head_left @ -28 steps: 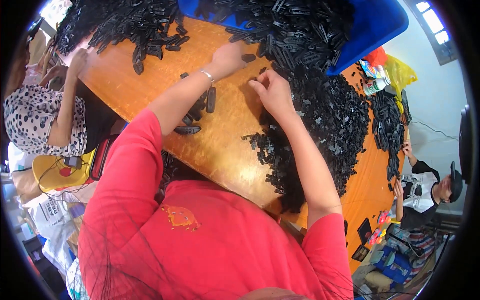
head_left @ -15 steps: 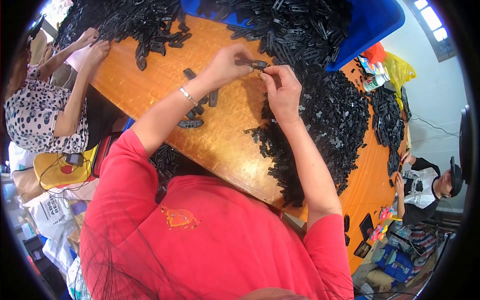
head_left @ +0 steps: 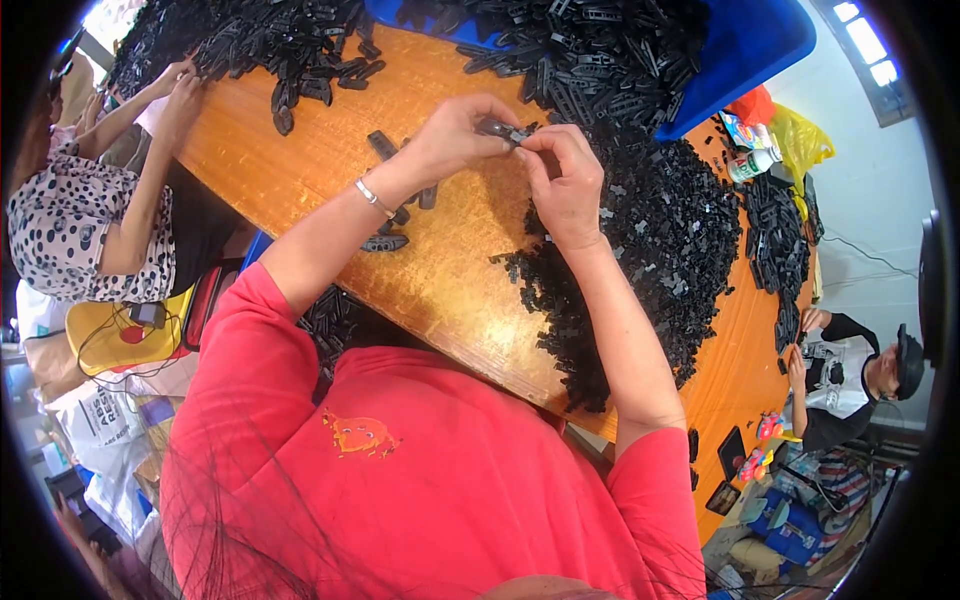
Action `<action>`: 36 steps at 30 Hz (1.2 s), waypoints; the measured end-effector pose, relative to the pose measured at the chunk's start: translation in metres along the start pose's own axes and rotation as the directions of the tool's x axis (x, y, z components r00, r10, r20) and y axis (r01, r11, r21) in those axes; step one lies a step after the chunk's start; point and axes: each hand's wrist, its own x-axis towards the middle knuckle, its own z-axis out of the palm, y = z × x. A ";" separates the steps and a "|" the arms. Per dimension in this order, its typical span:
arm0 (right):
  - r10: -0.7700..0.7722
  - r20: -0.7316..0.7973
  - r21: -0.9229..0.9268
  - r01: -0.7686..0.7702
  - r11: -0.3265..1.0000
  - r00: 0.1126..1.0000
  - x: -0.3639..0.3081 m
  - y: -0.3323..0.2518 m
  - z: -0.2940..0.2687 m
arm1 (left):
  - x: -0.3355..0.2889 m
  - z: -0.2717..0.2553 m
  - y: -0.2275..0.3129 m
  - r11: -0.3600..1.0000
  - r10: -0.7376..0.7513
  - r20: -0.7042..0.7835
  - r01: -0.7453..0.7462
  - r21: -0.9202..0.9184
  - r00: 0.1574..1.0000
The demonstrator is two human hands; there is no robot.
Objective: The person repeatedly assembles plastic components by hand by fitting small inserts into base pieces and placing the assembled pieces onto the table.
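Observation:
Over the wooden table, my left hand is closed around a long, narrow black plastic part. My right hand meets it from the right, thumb and forefinger pinched at the part's right end. Whatever sits between those fingertips is too small to make out. Beneath my left forearm lie several similar black parts, partly covered by the arm. Close to my right hand spreads a large heap of small black plastic pieces.
A blue bin tips out long black parts at the far side. Another pile of them lies far left, beside a co-worker in a spotted top. Another person works at the right. A bottle stands near a yellow bag.
The black part has tilted slightly in my left hand, its right end now lower. My right fingertips have closed in against that end. The left co-worker's hands have shifted a little.

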 end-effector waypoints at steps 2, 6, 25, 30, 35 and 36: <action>-0.002 0.015 0.019 0.002 1.000 1.000 0.003 -0.003 0.001 | -0.001 0.002 -0.001 1.000 -0.010 0.005 0.010 0.001 1.000; -0.120 0.057 -0.078 0.124 0.989 0.991 0.007 0.003 -0.004 | -0.003 0.004 0.003 0.997 0.006 0.043 -0.009 0.079 0.999; 0.399 0.352 -0.188 -0.354 0.916 0.847 0.017 0.010 0.027 | -0.031 -0.019 0.025 0.946 0.036 0.054 -0.051 0.321 0.998; 0.370 0.486 -0.088 -0.377 0.922 0.792 0.002 0.014 0.052 | -0.048 -0.084 0.025 0.742 0.090 0.225 -0.216 0.635 0.970; 0.238 0.368 -0.435 -0.060 0.898 0.899 0.018 0.050 0.025 | -0.057 -0.127 0.025 0.788 -0.040 0.215 -0.101 0.607 0.976; 0.253 0.369 -0.497 -0.040 0.867 0.894 0.022 0.059 0.022 | -0.051 -0.130 0.018 0.870 -0.107 0.156 0.017 0.492 0.982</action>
